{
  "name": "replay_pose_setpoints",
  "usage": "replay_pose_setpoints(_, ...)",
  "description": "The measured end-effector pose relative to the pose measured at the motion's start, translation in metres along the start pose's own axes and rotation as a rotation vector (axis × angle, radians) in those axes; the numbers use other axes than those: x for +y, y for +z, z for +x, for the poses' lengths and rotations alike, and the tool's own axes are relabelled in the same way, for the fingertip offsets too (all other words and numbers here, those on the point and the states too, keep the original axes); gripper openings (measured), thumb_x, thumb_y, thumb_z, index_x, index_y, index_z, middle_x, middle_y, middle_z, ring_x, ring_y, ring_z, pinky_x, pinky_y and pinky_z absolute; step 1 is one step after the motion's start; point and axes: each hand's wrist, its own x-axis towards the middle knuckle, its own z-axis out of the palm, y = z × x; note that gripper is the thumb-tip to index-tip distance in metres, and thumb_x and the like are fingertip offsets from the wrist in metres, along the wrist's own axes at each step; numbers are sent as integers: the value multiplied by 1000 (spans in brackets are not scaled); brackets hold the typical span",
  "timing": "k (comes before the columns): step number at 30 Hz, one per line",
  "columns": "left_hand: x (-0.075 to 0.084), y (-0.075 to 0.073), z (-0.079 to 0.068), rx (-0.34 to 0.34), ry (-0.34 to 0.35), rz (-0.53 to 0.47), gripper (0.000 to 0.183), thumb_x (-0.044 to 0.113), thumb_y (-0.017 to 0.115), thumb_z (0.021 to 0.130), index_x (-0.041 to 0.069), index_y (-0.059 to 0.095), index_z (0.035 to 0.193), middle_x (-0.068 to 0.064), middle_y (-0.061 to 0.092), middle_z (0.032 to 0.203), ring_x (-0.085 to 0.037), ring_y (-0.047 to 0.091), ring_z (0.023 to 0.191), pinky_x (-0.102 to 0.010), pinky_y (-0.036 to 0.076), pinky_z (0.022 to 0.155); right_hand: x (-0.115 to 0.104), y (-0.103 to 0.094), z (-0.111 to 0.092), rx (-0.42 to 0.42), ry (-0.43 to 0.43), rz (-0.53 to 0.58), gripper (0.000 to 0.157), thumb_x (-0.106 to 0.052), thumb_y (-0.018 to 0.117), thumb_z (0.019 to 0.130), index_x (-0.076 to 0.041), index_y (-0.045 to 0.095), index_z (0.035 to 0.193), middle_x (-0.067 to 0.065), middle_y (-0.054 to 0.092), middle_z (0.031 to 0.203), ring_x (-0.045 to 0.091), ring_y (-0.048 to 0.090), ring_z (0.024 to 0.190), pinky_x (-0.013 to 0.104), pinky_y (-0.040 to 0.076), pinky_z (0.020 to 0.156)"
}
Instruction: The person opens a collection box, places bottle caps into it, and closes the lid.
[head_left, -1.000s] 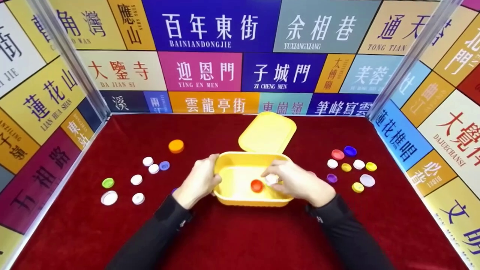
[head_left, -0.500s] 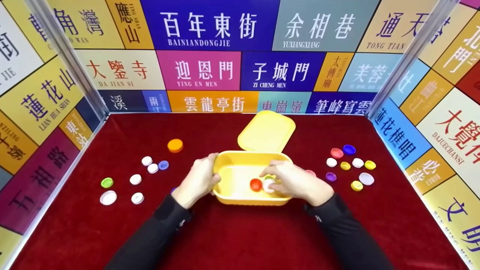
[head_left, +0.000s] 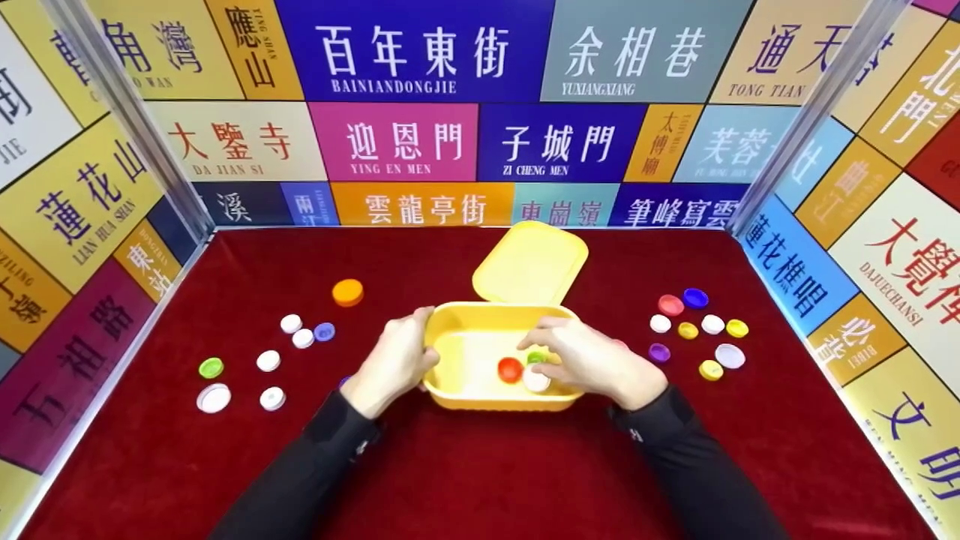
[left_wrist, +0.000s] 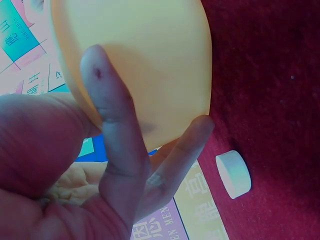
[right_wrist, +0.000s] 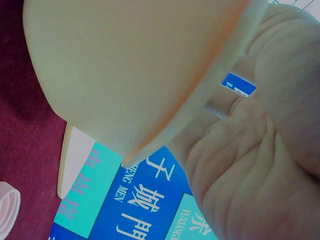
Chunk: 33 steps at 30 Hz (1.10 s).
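My left hand [head_left: 397, 361] grips the left end of a yellow plastic box [head_left: 480, 403]; in the left wrist view its fingers lie against the box wall [left_wrist: 150, 65]. My right hand [head_left: 596, 360] reaches over the box's right end, fingers and thumb spread apart inside it. Right under that thumb a white bottle cap [head_left: 535, 379] lies on the box floor, with a green cap [head_left: 536, 358] just behind it. To their left lies a red cap [head_left: 510, 370]. In the right wrist view the box's outside [right_wrist: 130, 65] hides the right fingertips.
The yellow lid [head_left: 531, 262] lies flat behind the box. Loose caps are scattered on the red cloth [head_left: 480, 472] at both sides, including an orange cap [head_left: 347, 292] at left and a blue cap [head_left: 695, 298] at right. Printed walls [head_left: 409, 60] enclose the table.
The white cap has gone from between my right fingers to the box floor, and the green cap has come into view. The left hand keeps its grip on the box.
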Motion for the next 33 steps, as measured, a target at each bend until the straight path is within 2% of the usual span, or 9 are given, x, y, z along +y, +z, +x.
replay_pose_setpoints(5, -1, 0, 0, 11, 17, 8, 67, -7, 71, 103, -7, 52, 167, -33, 74, 145, -15, 70, 55, -28, 62, 48, 0, -1, 1, 29, -12, 2, 31, -13, 89, 103, -2, 84, 131, 17, 80, 122, 33, 74, 116, 50, 68, 102)
replay_pose_setpoints(17, 0, -1, 0, 5, 11, 13, 68, -6, 72, 103, -8, 52, 168, -33, 72, 148, -17, 72, 59, -28, 64, 50, 8, -11, 1, 104, 19, -2, 37, -14, 87, 105, -4, 81, 140, 17, 78, 131, 34, 75, 120, 52, 68, 112)
replay_pose_setpoints(25, -1, 0, 1, 23, 24, 30, 68, -7, 71, 101, -8, 53, 166, -32, 75, 143, -18, 73, 59, -27, 63, 49, 28, -23, -5, 265, 21, 0, 34, -11, 85, 106, 0, 81, 138, 22, 78, 128, 38, 77, 111, 53, 71, 100)
replay_pose_setpoints(28, -1, 1, 1, 24, 20, 19, 69, -8, 70, 100, -9, 53, 167, -33, 74, 143, -16, 71, 55, -27, 62, 47, 41, -29, -10, 322, 62, 27, 35, -8, 85, 105, 0, 81, 139, 23, 78, 128, 38, 79, 109, 53, 72, 97)
replay_pose_setpoints(33, -1, 2, 1, 26, 23, 15, 69, -8, 70, 100, -9, 53, 166, -34, 75, 142, -16, 70, 54, -28, 61, 47, 64, -41, -24, 365, 215, 89, 41, -7, 86, 104, -3, 79, 145, 24, 77, 137, 41, 81, 115, 58, 71, 104)
